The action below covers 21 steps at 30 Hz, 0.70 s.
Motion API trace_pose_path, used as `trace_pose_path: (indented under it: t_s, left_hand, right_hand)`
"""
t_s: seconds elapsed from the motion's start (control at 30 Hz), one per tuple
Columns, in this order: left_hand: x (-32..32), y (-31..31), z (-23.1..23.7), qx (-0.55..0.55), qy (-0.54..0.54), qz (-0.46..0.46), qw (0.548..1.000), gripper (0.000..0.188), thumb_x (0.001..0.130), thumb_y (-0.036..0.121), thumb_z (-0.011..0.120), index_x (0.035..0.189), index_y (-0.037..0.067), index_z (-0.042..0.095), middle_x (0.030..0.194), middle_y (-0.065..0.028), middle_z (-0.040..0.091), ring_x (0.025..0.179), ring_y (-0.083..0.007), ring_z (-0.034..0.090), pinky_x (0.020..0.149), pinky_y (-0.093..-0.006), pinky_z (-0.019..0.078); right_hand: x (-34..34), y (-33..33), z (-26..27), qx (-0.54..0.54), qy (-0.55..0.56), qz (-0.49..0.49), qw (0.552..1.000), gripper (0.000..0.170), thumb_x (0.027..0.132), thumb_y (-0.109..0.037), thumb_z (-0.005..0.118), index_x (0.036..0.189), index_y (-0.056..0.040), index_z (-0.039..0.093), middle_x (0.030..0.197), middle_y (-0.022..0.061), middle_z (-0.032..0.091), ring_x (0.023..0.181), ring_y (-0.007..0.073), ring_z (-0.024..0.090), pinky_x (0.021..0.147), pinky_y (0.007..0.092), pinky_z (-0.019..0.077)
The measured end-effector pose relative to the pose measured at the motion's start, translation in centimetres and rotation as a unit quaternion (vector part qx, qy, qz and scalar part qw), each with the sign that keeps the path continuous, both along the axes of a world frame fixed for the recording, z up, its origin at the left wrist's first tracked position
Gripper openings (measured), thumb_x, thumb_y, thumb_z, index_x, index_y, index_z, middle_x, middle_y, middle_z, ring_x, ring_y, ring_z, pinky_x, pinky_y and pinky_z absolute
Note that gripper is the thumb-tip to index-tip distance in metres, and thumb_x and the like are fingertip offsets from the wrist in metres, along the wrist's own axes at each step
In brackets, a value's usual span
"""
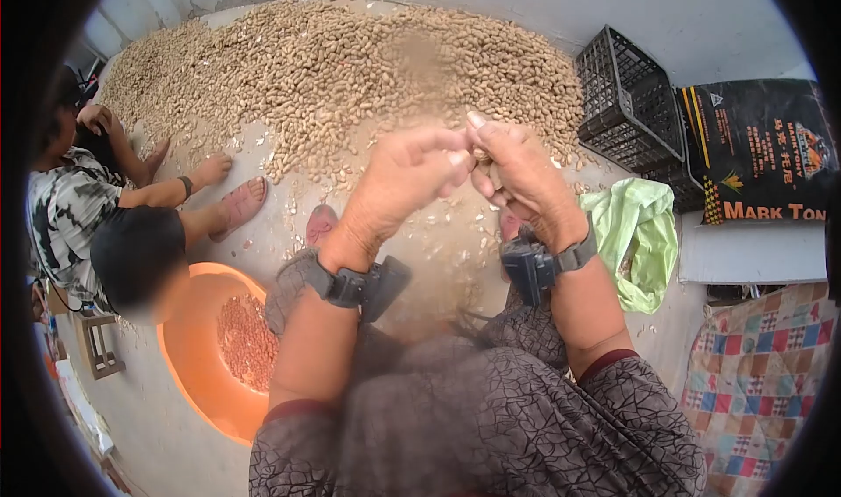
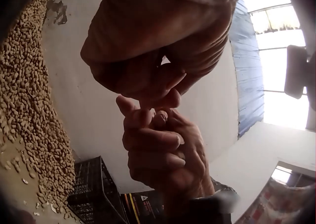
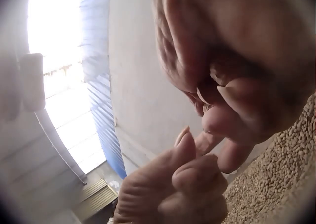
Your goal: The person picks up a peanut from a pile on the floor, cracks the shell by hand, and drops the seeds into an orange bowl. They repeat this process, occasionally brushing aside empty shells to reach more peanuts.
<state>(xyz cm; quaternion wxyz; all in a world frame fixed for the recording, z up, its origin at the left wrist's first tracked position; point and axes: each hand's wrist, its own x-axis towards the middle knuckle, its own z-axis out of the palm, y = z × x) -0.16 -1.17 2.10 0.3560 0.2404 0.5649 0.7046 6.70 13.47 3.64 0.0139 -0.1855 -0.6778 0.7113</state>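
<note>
Both hands meet at the fingertips in front of the chest in the head view. The right hand point(image 1: 523, 171) curls its fingers around a peanut point(image 2: 160, 117), whose tan shell shows between thumb and fingers in both wrist views. From the other side, the left hand point(image 1: 406, 177) brings its bent index finger and thumb right up to the right fingertips. I cannot tell whether the left fingertips pinch anything, as the contact spot is hidden. Behind the hands spreads a large heap of unshelled peanuts point(image 1: 350, 68) on the floor.
An orange basin point(image 1: 188, 357) with reddish kernels stands at left. Another person point(image 1: 79, 186) sits beyond it beside a small stool point(image 1: 98, 348). To the right are a black crate point(image 1: 626, 103), a black printed sack point(image 1: 758, 151), a green bag point(image 1: 648, 243) and a patchwork cloth point(image 1: 762, 374).
</note>
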Motion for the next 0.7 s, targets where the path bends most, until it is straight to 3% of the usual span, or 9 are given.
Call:
trace_pose_path:
  t_s: [0.2, 0.27, 0.4, 0.47, 0.57, 0.7]
  left_hand:
    - [0.2, 0.9, -0.2, 0.028, 0.031, -0.005, 0.999, 0.021, 0.084, 0.003, 0.056, 0.103, -0.004, 0.062, 0.078, -0.0046, 0.063, 0.067, -0.0092, 0.062, 0.055, -0.0196, 0.0443]
    - [0.0, 1.1, -0.4, -0.002, 0.035, 0.0, 0.999, 0.025, 0.086, 0.011, 0.059, 0.108, -0.001, 0.06, 0.072, -0.0006, 0.062, 0.056, -0.0024, 0.05, 0.051, -0.0138, 0.039]
    - [-0.8, 0.7, -0.6, 0.047, -0.057, 0.035, 0.997, 0.025, 0.086, 0.009, 0.057, 0.108, -0.003, 0.059, 0.071, -0.0014, 0.06, 0.053, -0.0021, 0.045, 0.048, -0.0134, 0.0346]
    - [-0.9, 0.5, -0.4, 0.123, -0.126, 0.056, 0.983, 0.025, 0.087, 0.009, 0.056, 0.109, -0.004, 0.057, 0.073, -0.0023, 0.059, 0.053, -0.0016, 0.042, 0.045, -0.0134, 0.0305]
    - [-0.7, 0.7, -0.5, 0.158, -0.156, 0.048, 0.974, 0.028, 0.088, 0.01, 0.055, 0.112, -0.004, 0.056, 0.078, -0.0035, 0.059, 0.056, -0.0013, 0.044, 0.044, -0.0131, 0.0298]
    - [-0.6, 0.8, -0.8, 0.182, -0.169, 0.036, 0.968, 0.025, 0.088, 0.011, 0.054, 0.108, -0.004, 0.056, 0.079, -0.0041, 0.06, 0.057, -0.0011, 0.044, 0.044, -0.0125, 0.0295]
  right_hand:
    - [-0.4, -1.3, 0.8, 0.028, -0.048, -0.007, 0.998, 0.043, 0.094, -0.038, 0.04, 0.086, -0.0001, 0.059, 0.053, 0.003, 0.052, 0.039, 0.0092, 0.046, 0.034, 0.0215, 0.0331]
    - [-0.3, -1.6, 1.3, 0.034, -0.069, -0.016, 0.997, 0.043, 0.095, -0.038, 0.039, 0.082, -0.0014, 0.057, 0.054, 0.0028, 0.052, 0.04, 0.0088, 0.046, 0.034, 0.021, 0.0332]
    - [-0.3, -0.7, 1.5, -0.031, -0.006, -0.005, 0.999, 0.04, 0.094, -0.037, 0.042, 0.077, -0.0028, 0.055, 0.054, 0.0018, 0.051, 0.04, 0.0079, 0.045, 0.035, 0.0198, 0.0334]
    - [-0.1, -0.2, 0.7, -0.052, 0.071, -0.005, 0.996, 0.031, 0.091, -0.031, 0.052, 0.082, -0.0013, 0.058, 0.059, 0.0013, 0.055, 0.045, 0.0056, 0.047, 0.039, 0.0176, 0.0348]
    - [0.0, -0.8, 1.1, -0.012, 0.102, -0.023, 0.994, 0.022, 0.085, -0.021, 0.06, 0.091, 0.0007, 0.06, 0.068, 0.0016, 0.059, 0.05, 0.0038, 0.048, 0.043, 0.0159, 0.0363]
    - [0.1, -0.6, 0.8, -0.04, 0.103, -0.024, 0.994, 0.024, 0.082, -0.014, 0.063, 0.099, 0.002, 0.061, 0.076, 0.0026, 0.062, 0.054, 0.0031, 0.049, 0.045, 0.0153, 0.0375]
